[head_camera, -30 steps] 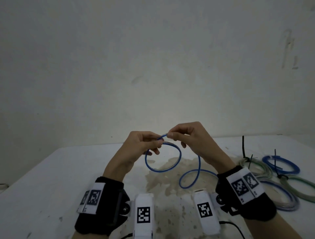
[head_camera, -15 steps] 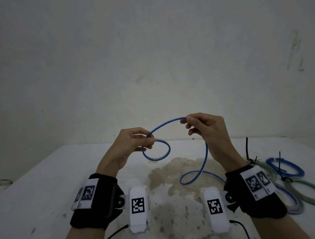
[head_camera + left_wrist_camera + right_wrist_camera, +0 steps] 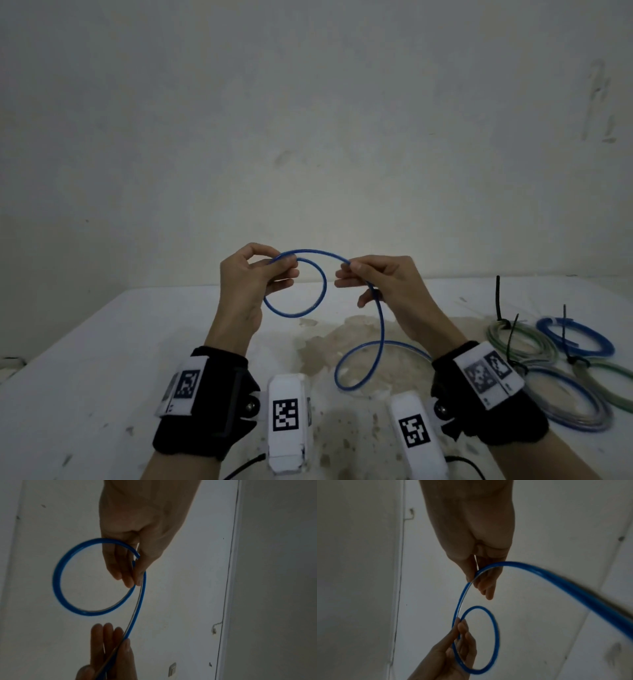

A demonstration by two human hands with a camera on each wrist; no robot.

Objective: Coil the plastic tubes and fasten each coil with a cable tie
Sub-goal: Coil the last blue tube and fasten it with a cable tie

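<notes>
2 hands are up above the white table (image 3: 102, 359), and both of yours have hold of the same blue tube (image 3: 379, 329). Your left hand (image 3: 253, 284) pinches the tube between thumb and fingertips at the spot where 1 small loop closes on itself; the loop hangs below and to the right of those fingers, and the left wrist view shows the tube's cut end tucked beside your fingers (image 3: 126, 572). From that pinch the tube arches across to your right hand (image 3: 383, 284), whose thumb and forefinger nip it while the other fingers curl loosely underneath. Below your right hand the tube drops down, curves round in a wide bend on the stained patch of the table, and runs off behind your right wrist. Off to your right lie 4 finished coils (image 3: 565, 377), green, blue and clear with blue, touching or overlapping one another on the table, with black cable ties (image 3: 498, 298) sticking up from them. Both wrists carry black straps (image 3: 212, 404) with printed markers.
</notes>
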